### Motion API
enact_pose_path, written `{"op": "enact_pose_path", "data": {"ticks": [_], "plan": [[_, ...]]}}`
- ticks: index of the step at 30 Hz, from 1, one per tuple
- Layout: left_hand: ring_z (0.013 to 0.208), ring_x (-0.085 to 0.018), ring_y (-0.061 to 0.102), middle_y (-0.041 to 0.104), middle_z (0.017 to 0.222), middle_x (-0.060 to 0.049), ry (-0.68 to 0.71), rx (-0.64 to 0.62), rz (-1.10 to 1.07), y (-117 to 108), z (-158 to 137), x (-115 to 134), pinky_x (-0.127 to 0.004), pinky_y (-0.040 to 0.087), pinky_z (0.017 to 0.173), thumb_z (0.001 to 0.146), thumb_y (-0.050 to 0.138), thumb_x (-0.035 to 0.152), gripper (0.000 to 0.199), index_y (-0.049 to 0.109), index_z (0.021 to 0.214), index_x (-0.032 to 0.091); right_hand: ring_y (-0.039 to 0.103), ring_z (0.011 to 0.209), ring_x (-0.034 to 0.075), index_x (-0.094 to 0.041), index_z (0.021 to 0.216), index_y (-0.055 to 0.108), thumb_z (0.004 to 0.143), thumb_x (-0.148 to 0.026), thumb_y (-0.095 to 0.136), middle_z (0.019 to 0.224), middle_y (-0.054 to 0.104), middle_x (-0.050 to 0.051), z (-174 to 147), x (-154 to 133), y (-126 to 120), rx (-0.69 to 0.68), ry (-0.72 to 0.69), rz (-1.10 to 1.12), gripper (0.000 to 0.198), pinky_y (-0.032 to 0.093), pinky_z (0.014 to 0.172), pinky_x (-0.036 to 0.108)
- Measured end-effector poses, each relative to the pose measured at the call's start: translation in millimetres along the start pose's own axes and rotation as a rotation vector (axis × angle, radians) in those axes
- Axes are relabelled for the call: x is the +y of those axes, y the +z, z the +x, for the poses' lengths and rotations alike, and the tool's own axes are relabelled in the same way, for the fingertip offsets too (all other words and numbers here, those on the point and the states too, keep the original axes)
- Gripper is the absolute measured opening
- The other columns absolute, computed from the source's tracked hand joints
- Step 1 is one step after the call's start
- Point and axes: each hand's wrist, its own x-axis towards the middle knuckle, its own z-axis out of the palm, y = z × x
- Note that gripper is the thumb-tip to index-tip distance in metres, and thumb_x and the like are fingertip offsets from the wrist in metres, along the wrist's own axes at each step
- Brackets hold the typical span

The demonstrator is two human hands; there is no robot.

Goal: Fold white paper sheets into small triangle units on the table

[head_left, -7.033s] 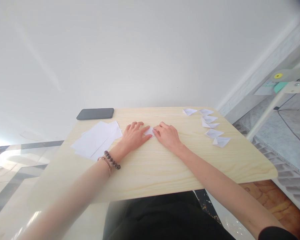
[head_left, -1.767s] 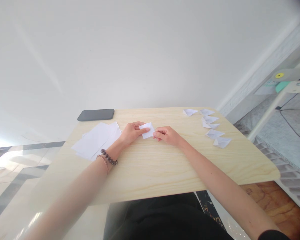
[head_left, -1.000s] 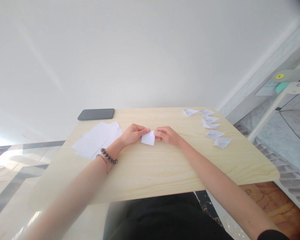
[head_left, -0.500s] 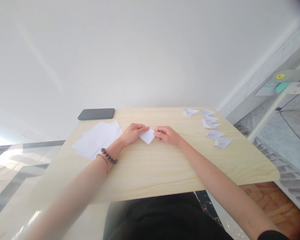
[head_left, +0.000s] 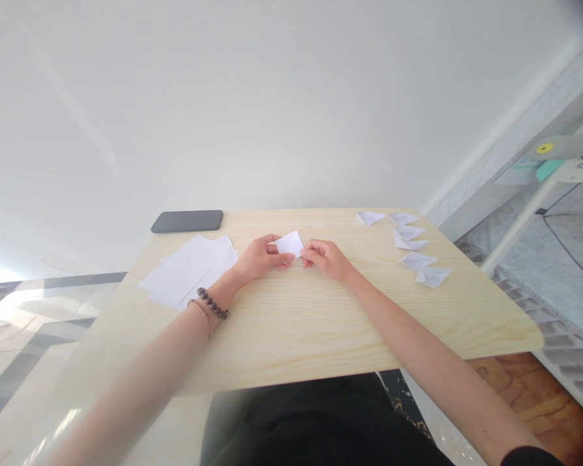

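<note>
A small folded piece of white paper (head_left: 290,244) is held up between my two hands, just above the middle of the table. My left hand (head_left: 262,256) grips its left and lower edge, thumb in front and fingers partly behind it. With thumb and forefinger, my right hand (head_left: 324,256) pinches the paper's lower right corner. A crease line runs down from its top point. Left of my left hand lies a loose stack of white paper sheets (head_left: 189,268), partly covered by my wrist.
On the right of the wooden table (head_left: 311,330) lie several folded white paper pieces (head_left: 416,260), most in a column near the edge. A dark phone (head_left: 187,221) rests at the back left. Behind the table rises a white wall (head_left: 272,116); a pale metal frame (head_left: 519,226) stands right.
The folded paper has turned so its point faces up rather than down, and it sits slightly higher. My left thumb has moved from its top edge to its lower edge.
</note>
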Motion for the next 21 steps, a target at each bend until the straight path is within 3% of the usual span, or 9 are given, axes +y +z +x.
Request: {"op": "enact_pose_path", "data": {"ticks": [4, 9, 17, 21], "plan": [[0.057, -0.01, 0.054, 0.063, 0.069, -0.002, 0.049, -0.003, 0.021, -2.5, 1.0, -3.2, -0.026, 0.044, 0.057, 0.065, 0.069, 0.03, 0.04, 0.05, 0.096, 0.014, 0.044, 0.051, 0.008, -0.015, 0.063, 0.051, 0.076, -0.035, 0.049, 0.06, 0.057, 0.0, -1.7, -1.7, -0.3, -0.044, 0.0, -0.053, 0.023, 0.034, 0.051, 0.02], [0.061, -0.012, 0.056, 0.062, 0.071, -0.004, 0.023, -0.019, 0.054, -0.5, 1.6, -2.9, -0.027, 0.043, 0.058, 0.062, 0.07, 0.031, 0.036, 0.052, 0.088, 0.012, 0.032, 0.044, 0.005, -0.015, 0.058, 0.051, 0.076, -0.034, 0.048, 0.052, 0.05, -0.003, -3.6, -2.8, -2.4, -0.066, -0.014, -0.142, 0.026, 0.024, 0.044, 0.02], [0.063, -0.012, 0.055, 0.062, 0.069, -0.002, 0.085, 0.055, 0.166, -1.1, -0.1, 0.3, -0.026, 0.041, 0.064, 0.07, 0.061, 0.043, 0.031, 0.058, 0.081, 0.014, 0.038, 0.048, 0.007, -0.016, 0.059, 0.05, 0.078, -0.037, 0.047, 0.057, 0.053, -0.001, -0.4, 2.3, -0.5, 0.008, -0.053, -0.178, 0.029, 0.03, 0.048, 0.02], [0.061, -0.012, 0.051, 0.06, 0.067, 0.0, 0.176, 0.148, 0.374, -0.5, -1.2, 1.1, -0.023, 0.038, 0.06, 0.075, 0.053, 0.045, 0.031, 0.06, 0.075, 0.016, 0.043, 0.054, 0.008, -0.016, 0.08, 0.057, 0.076, -0.037, 0.05, 0.066, 0.055, -0.001, 1.6, 3.8, 1.1, 0.101, -0.121, -0.217, 0.022, 0.035, 0.053, 0.022]]}}
